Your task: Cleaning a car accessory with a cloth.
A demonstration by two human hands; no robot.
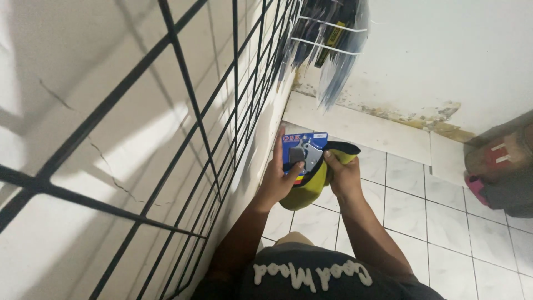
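L hand (279, 180) grasps blue blister pack (303, 154) w/ grey part, by wire grid (183, 139) | R hand (341, 173) grasps yellow-black cloth (311, 186) | pack prob. light, stiff, slick film—take card edges; cloth soft

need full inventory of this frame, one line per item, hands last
blue blister-card package with a grey metal part: 1, blue and grey, held in front of the wall, between both hands
yellow-green and black cloth: 1, yellow-green with black edge, under and beside the package, in the right hand
black wire grid panel: 1, black, against the left wall
white wire hooks with hanging clear packets: several, white wire, dark and yellow packets, top centre
white tiled floor: 1, white, lower right
grey and red bag-like object: 1, grey, red, pink edge, right edge, on floor
dark printed shirt: 1, dark with white lettering, bottom centre
left hand: 1, holds package
right hand: 1, grips cloth
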